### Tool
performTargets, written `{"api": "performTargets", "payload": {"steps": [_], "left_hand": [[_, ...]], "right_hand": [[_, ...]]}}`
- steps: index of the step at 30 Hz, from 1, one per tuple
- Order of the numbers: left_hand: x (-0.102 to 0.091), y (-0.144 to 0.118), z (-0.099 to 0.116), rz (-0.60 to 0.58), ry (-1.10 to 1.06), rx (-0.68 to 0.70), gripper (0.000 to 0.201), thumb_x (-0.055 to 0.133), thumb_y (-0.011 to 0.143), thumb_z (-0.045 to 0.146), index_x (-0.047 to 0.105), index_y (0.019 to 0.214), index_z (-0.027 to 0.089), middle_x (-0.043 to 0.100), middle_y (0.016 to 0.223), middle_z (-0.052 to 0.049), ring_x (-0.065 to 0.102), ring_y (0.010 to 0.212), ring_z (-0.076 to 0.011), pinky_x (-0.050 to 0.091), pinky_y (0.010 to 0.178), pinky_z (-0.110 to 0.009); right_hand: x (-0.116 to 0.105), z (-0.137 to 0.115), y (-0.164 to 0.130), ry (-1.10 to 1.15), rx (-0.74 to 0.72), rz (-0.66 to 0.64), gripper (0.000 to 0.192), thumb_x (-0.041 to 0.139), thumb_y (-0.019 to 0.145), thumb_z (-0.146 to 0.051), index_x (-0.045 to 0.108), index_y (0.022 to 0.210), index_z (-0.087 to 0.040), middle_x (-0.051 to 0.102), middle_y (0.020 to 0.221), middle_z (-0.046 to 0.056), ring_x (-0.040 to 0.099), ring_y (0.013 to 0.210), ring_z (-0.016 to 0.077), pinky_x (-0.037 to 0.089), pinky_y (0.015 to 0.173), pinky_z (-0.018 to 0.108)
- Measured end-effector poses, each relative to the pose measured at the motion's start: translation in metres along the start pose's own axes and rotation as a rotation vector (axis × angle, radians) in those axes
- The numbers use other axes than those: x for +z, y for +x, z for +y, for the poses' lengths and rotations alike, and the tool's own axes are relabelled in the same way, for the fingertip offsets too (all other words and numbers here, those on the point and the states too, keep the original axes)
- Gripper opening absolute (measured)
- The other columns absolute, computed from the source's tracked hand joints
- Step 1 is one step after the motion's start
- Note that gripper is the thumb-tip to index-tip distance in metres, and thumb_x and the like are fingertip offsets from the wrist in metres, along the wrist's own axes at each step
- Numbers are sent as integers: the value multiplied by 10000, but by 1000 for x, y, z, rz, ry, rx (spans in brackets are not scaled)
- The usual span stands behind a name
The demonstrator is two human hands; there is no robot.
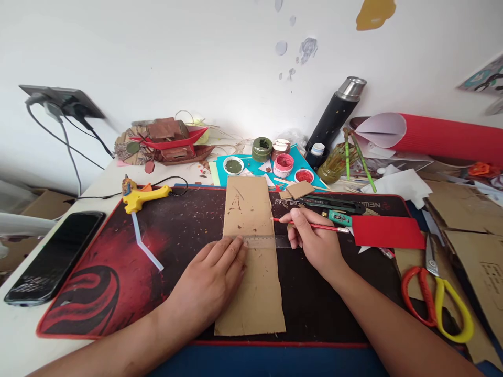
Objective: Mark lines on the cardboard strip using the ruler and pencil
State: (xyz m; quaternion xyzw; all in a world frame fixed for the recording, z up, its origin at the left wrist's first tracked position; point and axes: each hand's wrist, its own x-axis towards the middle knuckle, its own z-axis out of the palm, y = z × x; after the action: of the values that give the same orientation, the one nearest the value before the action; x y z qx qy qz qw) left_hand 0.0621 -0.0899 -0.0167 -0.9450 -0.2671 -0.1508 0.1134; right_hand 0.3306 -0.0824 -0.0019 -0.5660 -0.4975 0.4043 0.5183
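A long strip of brown cardboard (pixel 251 293) lies lengthwise on the dark mat, with a letter-like "A" mark near its far end. Across its middle rests a clear ruler (pixel 261 242). My left hand (pixel 218 272) lies flat on the ruler and cardboard, fingers together and stretched out, pressing down. In my right hand (pixel 314 241) is a red pencil (pixel 320 226), pinched between thumb and fingers. The pencil's tip is at the cardboard's right edge, just beyond the ruler. Part of the ruler's left end is hidden under my left fingers.
At left are a yellow glue gun (pixel 145 196) with a glue stick and a phone (pixel 55 256). Paint pots (pixel 261 149) and a black thermos (pixel 334 115) stand at the back. Scissors (pixel 432 283), red card (pixel 387 232) and cardboard pieces lie right; model boats (pixel 173 139) stand back left.
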Motion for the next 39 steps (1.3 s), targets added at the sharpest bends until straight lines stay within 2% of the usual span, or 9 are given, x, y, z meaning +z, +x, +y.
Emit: {"api": "performTargets", "payload": {"steps": [7, 14, 19, 26, 33, 39], "left_hand": [[4, -3, 2, -10, -41, -36, 385, 518, 1105, 146, 681, 1452, 105, 762, 1407, -168, 722, 1267, -311, 585, 1054, -458], [2, -1, 1, -3, -12, -13, 358, 530, 1106, 154, 698, 1407, 58, 775, 1372, -181, 732, 1232, -317, 590, 1037, -455], [3, -1, 1, -1, -41, -36, 373, 513, 1118, 176, 696, 1434, 99, 775, 1379, -165, 723, 1248, -306, 583, 1047, -453], [0, 2, 1, 5, -9, -22, 361, 512, 1132, 209, 702, 1402, 63, 778, 1378, -170, 721, 1233, -309, 577, 1051, -446], [-5, 6, 3, -14, 3, -149, 347, 548, 1100, 276, 719, 1354, 114, 701, 1493, -224, 693, 1288, -380, 579, 1041, -523], [-4, 6, 4, -34, -8, -165, 356, 545, 1098, 289, 704, 1368, 119, 713, 1468, -223, 690, 1277, -389, 588, 1025, -530]], "right_hand": [[0, 0, 0, -9, 11, -8, 595, 669, 1007, -760, 805, 856, -201, 626, 591, -9, 567, 440, 128, 425, 427, 261], [0, 1, 0, -10, 7, -10, 597, 659, 1017, -753, 811, 867, -195, 629, 593, -11, 564, 441, 126, 429, 436, 260], [0, 0, 0, -13, 34, -13, 599, 672, 1001, -764, 811, 862, -198, 631, 595, -9, 563, 442, 126, 421, 427, 257], [-1, 3, -1, -27, 34, -19, 586, 665, 1015, -749, 816, 862, -204, 635, 598, -8, 552, 440, 120, 415, 428, 254], [0, 3, 0, -13, 24, -28, 572, 680, 1019, -733, 818, 867, -200, 641, 602, -11, 562, 446, 115, 407, 440, 254], [1, 3, -2, -21, 10, -34, 548, 673, 1038, -701, 820, 871, -201, 638, 598, -14, 555, 444, 115, 396, 437, 259]]}}
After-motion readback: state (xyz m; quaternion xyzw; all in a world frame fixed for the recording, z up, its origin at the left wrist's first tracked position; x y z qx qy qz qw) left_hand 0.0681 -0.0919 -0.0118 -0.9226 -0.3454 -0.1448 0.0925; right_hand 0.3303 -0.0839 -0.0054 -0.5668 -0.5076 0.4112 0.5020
